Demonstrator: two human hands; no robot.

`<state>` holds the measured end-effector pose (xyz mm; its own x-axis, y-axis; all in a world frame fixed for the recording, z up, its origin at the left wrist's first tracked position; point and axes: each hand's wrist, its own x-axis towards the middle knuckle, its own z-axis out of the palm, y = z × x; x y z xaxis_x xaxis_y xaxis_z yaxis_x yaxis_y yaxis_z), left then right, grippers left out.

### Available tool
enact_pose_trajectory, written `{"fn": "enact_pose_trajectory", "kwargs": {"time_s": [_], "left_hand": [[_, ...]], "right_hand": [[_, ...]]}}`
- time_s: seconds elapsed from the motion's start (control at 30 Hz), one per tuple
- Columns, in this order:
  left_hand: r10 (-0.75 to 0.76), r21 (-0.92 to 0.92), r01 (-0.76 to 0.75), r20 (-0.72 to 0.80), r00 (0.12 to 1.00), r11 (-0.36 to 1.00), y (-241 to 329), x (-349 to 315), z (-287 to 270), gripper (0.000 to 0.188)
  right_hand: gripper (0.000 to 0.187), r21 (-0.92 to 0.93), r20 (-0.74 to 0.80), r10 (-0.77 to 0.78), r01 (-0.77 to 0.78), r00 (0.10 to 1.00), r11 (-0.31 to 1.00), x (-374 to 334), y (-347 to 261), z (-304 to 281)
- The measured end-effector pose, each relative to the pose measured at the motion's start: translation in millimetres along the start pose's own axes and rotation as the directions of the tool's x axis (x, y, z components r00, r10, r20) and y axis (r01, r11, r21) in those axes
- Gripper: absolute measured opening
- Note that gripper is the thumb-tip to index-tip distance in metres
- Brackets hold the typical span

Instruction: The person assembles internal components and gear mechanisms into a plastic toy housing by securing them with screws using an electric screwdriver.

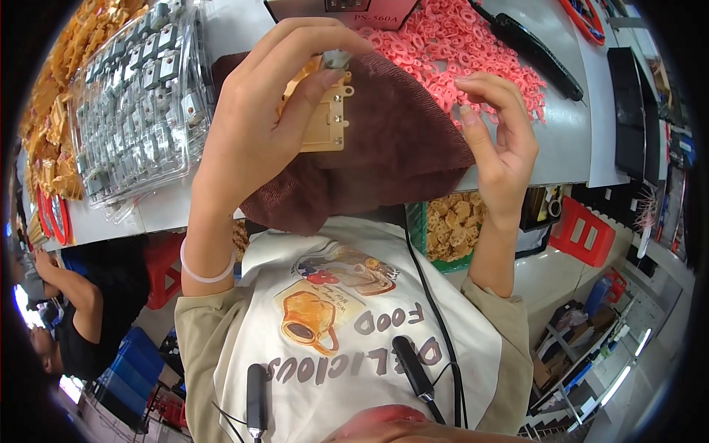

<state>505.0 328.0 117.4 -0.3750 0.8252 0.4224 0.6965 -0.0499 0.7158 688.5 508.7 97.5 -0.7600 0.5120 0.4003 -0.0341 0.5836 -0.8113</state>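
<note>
My left hand [255,111] curls over a yellow plastic housing [325,122] above a brown cloth [384,125]. Between its thumb and fingers is a small grey motor [336,59], set at the housing's far end. The fingers cover part of the housing, so how the motor sits in it is hidden. Over the near edge of a spread of pink rings [436,44], my right hand [502,136] is half curled, thumb and forefinger apart. Nothing shows between them.
A clear plastic tray [199,111] of grey motors stands at the left, beside a heap of yellow housings [55,140]. A black electric screwdriver [535,55] lies at the far right. Below the table edge is a green bin [417,229] of yellow parts. Another person [81,310] works at left.
</note>
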Motion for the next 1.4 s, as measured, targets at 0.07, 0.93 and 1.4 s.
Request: {"fn": "enact_pose_trajectory", "kwargs": {"time_s": [0.07,0.93,1.4], "left_hand": [[0.053,0.053,-0.053,0.004,0.999,0.997,-1.3,-0.3,-1.0,0.027],[-0.272,-0.087,0.259,-0.391,0.879,0.962,-2.2,-11.1,11.5,0.014],[0.087,0.367,-0.008,-0.201,0.976,0.93,-1.6,-9.7,-0.1,0.011]], "right_hand": [[0.021,-0.002,0.027,-0.015,0.015,1.0,1.0,-0.2,2.0,-1.5],[0.025,-0.104,0.114,-0.014,0.026,0.993,0.994,29.8,29.3,-16.2],[0.013,-0.631,0.312,0.035,0.18,0.949,0.755,73.3,9.6,0.8]]}}
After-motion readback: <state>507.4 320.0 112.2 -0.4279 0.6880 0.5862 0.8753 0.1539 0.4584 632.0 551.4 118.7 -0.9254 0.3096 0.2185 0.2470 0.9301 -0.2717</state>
